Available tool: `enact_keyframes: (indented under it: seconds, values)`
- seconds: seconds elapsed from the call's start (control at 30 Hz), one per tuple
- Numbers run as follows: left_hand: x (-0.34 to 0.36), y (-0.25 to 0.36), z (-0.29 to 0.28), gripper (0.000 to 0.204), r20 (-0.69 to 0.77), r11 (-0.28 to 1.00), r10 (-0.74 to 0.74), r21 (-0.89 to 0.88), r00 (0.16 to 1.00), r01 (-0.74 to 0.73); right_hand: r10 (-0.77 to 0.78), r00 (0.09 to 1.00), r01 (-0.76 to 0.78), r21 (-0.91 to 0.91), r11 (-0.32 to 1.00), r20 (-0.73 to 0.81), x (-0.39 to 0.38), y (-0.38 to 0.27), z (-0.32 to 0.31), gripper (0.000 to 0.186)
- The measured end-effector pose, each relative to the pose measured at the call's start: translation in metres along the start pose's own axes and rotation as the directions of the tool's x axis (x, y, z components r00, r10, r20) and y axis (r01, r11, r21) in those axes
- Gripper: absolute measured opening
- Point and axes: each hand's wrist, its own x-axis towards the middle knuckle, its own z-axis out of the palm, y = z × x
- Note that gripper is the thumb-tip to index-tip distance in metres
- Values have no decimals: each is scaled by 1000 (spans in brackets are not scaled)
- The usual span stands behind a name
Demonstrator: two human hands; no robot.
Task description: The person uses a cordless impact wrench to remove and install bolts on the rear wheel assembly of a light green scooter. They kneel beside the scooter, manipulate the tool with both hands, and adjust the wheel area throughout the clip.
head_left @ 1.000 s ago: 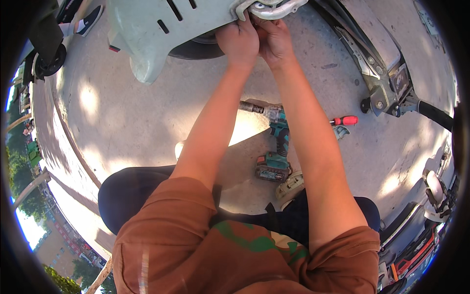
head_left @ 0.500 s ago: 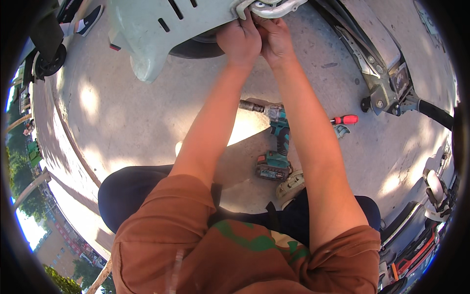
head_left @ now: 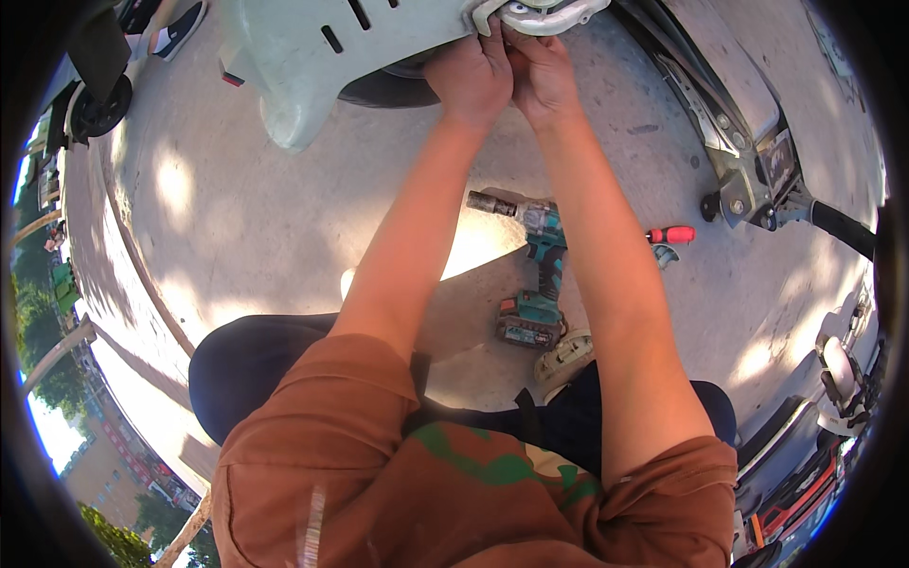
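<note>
Our left hand [head_left: 472,80] and right hand [head_left: 546,78] sit at a curved pale-grey metal bracket [head_left: 559,20], long axis crosswise, hooked end pointing toward us; what our fingers clamp we cannot tell.

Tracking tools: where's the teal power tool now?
In the head view, the teal power tool lies right of centre on the ground, left of the right forearm, its battery by the shoe.
</note>
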Motion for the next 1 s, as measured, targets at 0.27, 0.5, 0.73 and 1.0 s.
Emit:
enact_keyframes:
  seconds: [0.27, 0.5, 0.73, 1.0]
  values:
    - [-2, 18, 7, 31, 45, 821, -472, -342, 881, 457, 11, 1000, -12, -26, 1000, -26, 5, 5, -12, 37]
    - [0, 23, -12, 36, 9, 992, -118, 41, 993, 117, -16, 1000, 15, -13, 1000, -2, 1, 1, -8, 41]
    - [0, 8, -2, 35, 87, 990, -133, -38, 987, 137, -24, 1000, 24, 6, 1000, -2, 1, 0, -7, 42]
    - [-3, 15, 15, 41, -31, 844, -447, -345, 894, 410, 48, 999, -48, -31, 998, -4, 3, 2, -10, 41]
